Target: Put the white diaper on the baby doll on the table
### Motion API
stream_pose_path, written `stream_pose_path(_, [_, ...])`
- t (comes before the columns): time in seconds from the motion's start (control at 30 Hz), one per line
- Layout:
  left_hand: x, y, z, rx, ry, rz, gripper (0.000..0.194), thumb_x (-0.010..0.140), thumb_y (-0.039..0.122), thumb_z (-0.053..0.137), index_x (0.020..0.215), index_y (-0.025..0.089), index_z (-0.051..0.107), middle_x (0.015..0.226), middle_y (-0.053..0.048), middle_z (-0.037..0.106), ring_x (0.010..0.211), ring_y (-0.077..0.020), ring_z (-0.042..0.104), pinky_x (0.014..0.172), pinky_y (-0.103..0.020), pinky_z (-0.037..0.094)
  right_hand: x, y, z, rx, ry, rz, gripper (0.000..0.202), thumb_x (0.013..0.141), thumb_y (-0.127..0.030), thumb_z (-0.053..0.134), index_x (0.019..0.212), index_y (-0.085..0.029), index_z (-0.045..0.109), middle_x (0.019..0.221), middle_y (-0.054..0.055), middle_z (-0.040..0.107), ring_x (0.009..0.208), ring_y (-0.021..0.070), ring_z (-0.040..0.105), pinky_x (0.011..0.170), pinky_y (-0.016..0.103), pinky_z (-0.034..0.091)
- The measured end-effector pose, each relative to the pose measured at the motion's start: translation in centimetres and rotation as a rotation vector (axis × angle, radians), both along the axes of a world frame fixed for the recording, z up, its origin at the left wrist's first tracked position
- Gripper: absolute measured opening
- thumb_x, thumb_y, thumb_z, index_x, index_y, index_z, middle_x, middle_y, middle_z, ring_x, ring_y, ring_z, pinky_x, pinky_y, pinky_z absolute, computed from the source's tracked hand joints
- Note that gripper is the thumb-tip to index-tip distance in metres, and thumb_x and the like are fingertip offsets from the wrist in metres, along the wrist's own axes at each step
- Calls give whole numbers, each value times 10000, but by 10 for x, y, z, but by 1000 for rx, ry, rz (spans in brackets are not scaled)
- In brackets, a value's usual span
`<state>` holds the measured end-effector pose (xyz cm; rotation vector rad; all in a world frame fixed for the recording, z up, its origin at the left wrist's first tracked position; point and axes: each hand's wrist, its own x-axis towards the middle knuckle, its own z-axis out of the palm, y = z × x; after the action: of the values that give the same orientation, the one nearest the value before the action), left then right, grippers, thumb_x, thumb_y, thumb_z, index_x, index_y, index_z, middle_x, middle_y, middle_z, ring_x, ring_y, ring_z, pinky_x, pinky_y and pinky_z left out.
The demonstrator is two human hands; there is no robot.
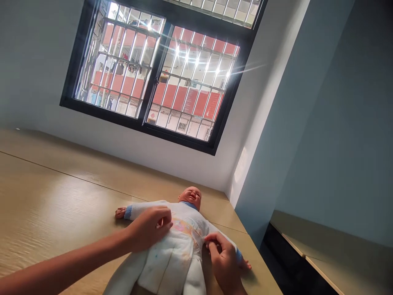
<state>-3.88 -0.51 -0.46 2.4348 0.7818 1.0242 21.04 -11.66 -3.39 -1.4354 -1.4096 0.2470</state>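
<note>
A baby doll (pixel 190 197) lies on its back on the wooden table, arms spread, in a white long-sleeved outfit (pixel 196 217) with blue collar and cuffs. Around its waist and front sits a white padded diaper (pixel 167 258) with a coloured printed band. My left hand (pixel 155 225) is closed at the diaper's left upper side, its fingertips partly hidden. On the opposite side, my right hand (pixel 221 254) pinches the diaper's edge between thumb and fingers. The doll's white-clad legs (pixel 127 274) run out of the bottom of the view.
The wooden table (pixel 61 205) has a seam across it and ends at a right edge near the doll's hand. Behind it rises a white wall with a black-framed barred window (pixel 147 78). A second wooden surface (pixel 353 262) with a dark side stands at the right.
</note>
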Motion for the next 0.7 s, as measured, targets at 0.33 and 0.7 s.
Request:
stream_pose_path(0.33, [10, -33, -20, -136, -92, 21, 84, 810, 212, 479, 733, 181, 485, 807, -41, 555, 754, -170, 476, 679, -294, 346, -16, 1, 0, 59, -285, 316, 373, 1003, -418, 447, 1042, -220, 760, 1042, 76, 741, 1009, 234, 635, 927, 349, 475])
stream_pose_path(0.7, [9, -41, -7, -237, -157, -106, 91, 785, 224, 516, 726, 186, 575, 767, -46, 603, 709, -172, 499, 638, -293, 342, -4, -2, 12, 40, -295, 144, 516, 980, -485, 486, 584, -174, 595, 613, 21, 574, 610, 158, 549, 626, 269, 411])
